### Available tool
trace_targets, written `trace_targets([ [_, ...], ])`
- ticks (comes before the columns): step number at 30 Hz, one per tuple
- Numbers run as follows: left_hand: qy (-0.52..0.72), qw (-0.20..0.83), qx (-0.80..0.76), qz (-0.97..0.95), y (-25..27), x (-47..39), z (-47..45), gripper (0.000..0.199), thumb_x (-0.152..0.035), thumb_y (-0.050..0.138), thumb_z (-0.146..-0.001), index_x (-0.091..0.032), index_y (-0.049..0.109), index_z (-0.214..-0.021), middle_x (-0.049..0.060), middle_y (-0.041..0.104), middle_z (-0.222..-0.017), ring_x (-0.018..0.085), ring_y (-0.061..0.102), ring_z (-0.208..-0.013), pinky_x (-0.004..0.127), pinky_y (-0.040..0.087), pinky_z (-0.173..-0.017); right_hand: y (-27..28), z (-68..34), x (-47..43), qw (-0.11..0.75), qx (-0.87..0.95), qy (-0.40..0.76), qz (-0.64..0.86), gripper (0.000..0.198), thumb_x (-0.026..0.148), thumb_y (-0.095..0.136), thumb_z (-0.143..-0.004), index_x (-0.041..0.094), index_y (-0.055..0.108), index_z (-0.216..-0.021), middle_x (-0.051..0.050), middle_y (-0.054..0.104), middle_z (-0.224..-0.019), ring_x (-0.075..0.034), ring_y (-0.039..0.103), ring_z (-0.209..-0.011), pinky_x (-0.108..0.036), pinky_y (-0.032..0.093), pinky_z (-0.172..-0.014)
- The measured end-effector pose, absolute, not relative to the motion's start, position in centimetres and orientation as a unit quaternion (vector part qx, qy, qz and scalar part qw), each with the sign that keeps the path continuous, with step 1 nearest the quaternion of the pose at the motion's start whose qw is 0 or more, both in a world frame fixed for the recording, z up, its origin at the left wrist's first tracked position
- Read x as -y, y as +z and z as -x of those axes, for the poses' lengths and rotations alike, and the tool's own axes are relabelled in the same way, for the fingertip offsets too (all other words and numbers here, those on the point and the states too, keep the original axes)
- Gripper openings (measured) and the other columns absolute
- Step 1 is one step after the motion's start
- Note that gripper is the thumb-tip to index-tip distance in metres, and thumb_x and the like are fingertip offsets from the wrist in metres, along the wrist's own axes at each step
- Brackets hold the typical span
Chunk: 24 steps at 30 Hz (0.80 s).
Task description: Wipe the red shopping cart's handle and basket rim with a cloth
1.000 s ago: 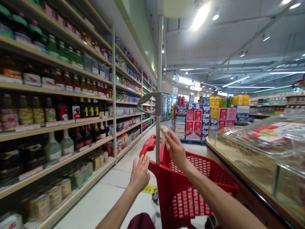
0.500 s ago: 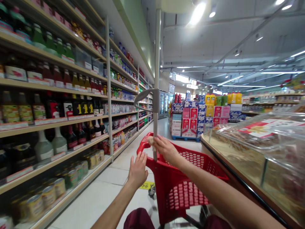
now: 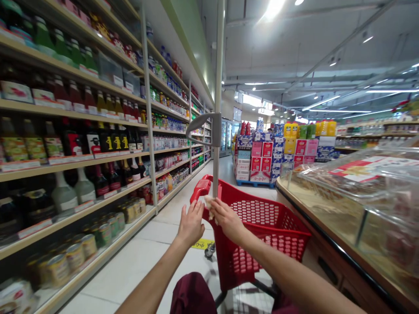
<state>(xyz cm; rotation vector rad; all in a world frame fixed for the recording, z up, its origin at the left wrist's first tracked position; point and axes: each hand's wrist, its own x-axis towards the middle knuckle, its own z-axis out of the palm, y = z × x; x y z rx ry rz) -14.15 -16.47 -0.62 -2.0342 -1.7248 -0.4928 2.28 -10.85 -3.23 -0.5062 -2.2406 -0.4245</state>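
Note:
A red plastic shopping cart [image 3: 262,205] with a perforated basket stands in front of me. A grey pole [image 3: 216,170] with a grey loop handle [image 3: 204,129] rises from it. My left hand [image 3: 190,223] lies on the near part of the cart's red handle [image 3: 200,188], fingers stretched out and holding nothing. Beside it, my right hand [image 3: 227,220] presses a crumpled pale cloth [image 3: 209,204] against the cart's near corner, close to the foot of the pole. Part of the cloth is hidden under the fingers.
Long shelves [image 3: 124,157] of bottles and cans line the left. A glass-sided display counter [image 3: 356,218] stands close on the cart's right. Stacked drink cartons [image 3: 261,163] rest on a blue pallet ahead. A caster [image 3: 209,250] and a yellow floor sticker [image 3: 202,243] show below the handle.
My right hand and the cloth have moved down, from beside the pole to the cart's near corner. My left hand stays at the handle. The view has shifted slightly.

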Motion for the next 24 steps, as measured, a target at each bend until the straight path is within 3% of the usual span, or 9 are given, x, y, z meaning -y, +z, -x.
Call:
trace_targets([
  [3,-0.181,0.22,0.617,0.734,-0.6,16.4,14.2,0.062,-0.021,0.043,-0.068,-0.014,0.032,-0.128,0.008,0.033,-0.137,0.023,0.023,-0.127,0.047,0.015,-0.103,-9.1,-2.9,12.3,0.351,0.899,-0.138,0.222,0.046,0.007,0.032,-0.085,0.019,0.037,-0.128,-0.004,0.046,-0.128,-0.016,0.035,-0.122,-0.035,0.033,-0.102],
  [7,-0.179,0.224,0.626,0.725,-0.7,16.1,14.3,0.061,-0.02,0.042,-0.069,-0.015,0.032,-0.129,0.008,0.034,-0.136,0.023,0.024,-0.126,0.046,0.016,-0.102,-14.7,-4.7,14.3,0.343,0.907,-0.115,0.216,0.037,0.011,0.037,-0.084,0.02,0.052,-0.116,-0.002,0.06,-0.111,-0.014,0.048,-0.112,-0.025,0.042,-0.094],
  [9,-0.177,0.227,0.627,0.724,-0.8,16.1,14.2,0.06,-0.02,0.042,-0.069,-0.015,0.032,-0.128,0.007,0.034,-0.136,0.022,0.023,-0.127,0.046,0.017,-0.102,-13.6,-5.0,14.3,0.367,0.899,-0.109,0.214,0.037,0.013,0.037,-0.086,0.022,0.05,-0.118,-0.001,0.056,-0.117,-0.013,0.044,-0.115,-0.024,0.041,-0.095],
  [13,-0.176,0.23,0.633,0.718,-0.6,16.2,13.9,0.061,-0.02,0.042,-0.068,-0.013,0.033,-0.128,0.009,0.034,-0.136,0.023,0.023,-0.126,0.046,0.018,-0.102,-8.6,-4.3,13.0,0.413,0.874,-0.077,0.244,0.044,0.01,0.029,-0.088,0.02,0.033,-0.13,-0.003,0.035,-0.135,-0.014,0.027,-0.125,-0.037,0.028,-0.105],
  [18,-0.178,0.231,0.626,0.723,-0.5,16.2,14.0,0.06,-0.017,0.043,-0.066,-0.014,0.036,-0.126,0.009,0.037,-0.134,0.023,0.027,-0.124,0.045,0.018,-0.101,-10.4,-5.0,14.7,0.398,0.89,-0.064,0.212,0.035,0.014,0.04,-0.085,0.027,0.053,-0.115,0.002,0.062,-0.108,-0.012,0.052,-0.107,-0.022,0.042,-0.093],
  [20,-0.184,0.233,0.623,0.724,-0.4,15.9,14.1,0.058,-0.015,0.043,-0.067,-0.015,0.038,-0.124,0.008,0.04,-0.132,0.023,0.029,-0.123,0.044,0.019,-0.1,-12.0,-6.1,15.0,0.396,0.89,-0.055,0.22,0.036,0.016,0.042,-0.084,0.029,0.053,-0.115,0.003,0.059,-0.113,-0.014,0.049,-0.11,-0.024,0.042,-0.093],
  [24,-0.2,0.236,0.631,0.711,0.5,15.4,13.7,0.043,-0.019,0.045,-0.07,-0.016,0.05,-0.113,0.01,0.051,-0.119,0.024,0.039,-0.113,0.041,0.027,-0.092,-12.1,-7.6,13.0,0.489,0.804,-0.054,0.333,0.048,0.007,0.034,-0.083,0.027,0.039,-0.127,-0.001,0.039,-0.133,-0.017,0.032,-0.123,-0.037,0.034,-0.099],
])
